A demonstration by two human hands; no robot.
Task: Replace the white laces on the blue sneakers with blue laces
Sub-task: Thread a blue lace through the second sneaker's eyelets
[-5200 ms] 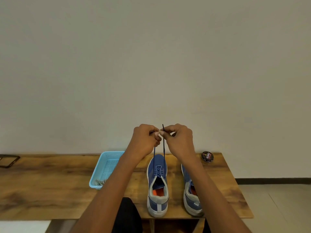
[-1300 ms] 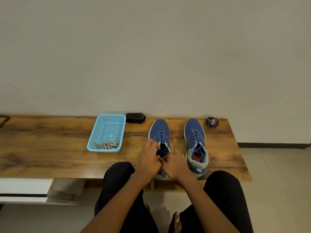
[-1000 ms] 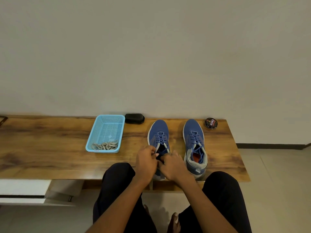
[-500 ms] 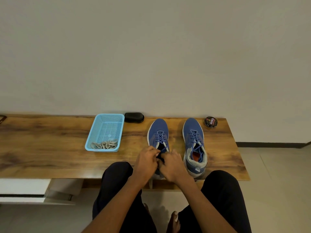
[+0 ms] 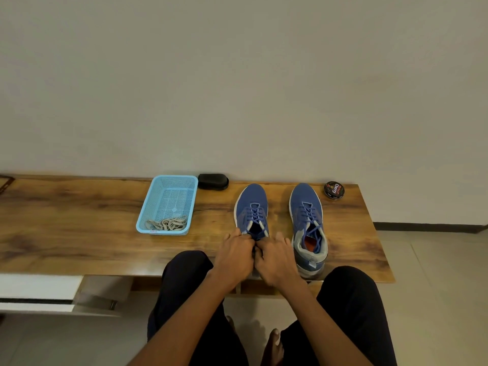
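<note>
Two blue sneakers stand side by side on the wooden table (image 5: 66,233), toes toward the wall. The left sneaker (image 5: 250,204) carries a blue lace (image 5: 254,213) through its eyelets. My left hand (image 5: 235,256) and my right hand (image 5: 274,260) meet over its heel end, fingers curled, and cover the lace ends there. The right sneaker (image 5: 307,223) is laced in blue too, its lace ends lying loose in the opening. The white laces (image 5: 167,223) lie bunched in the near end of a light blue basket (image 5: 169,186).
A black oval object (image 5: 213,181) sits against the wall behind the basket. A round shoe polish tin (image 5: 334,190) rests at the table's far right corner. My knees in dark trousers sit under the near table edge, with tiled floor to the right.
Five seconds ago both hands held the lace ends high above the left sneaker. They have since come down to its heel end and have barely shifted over the last second.
</note>
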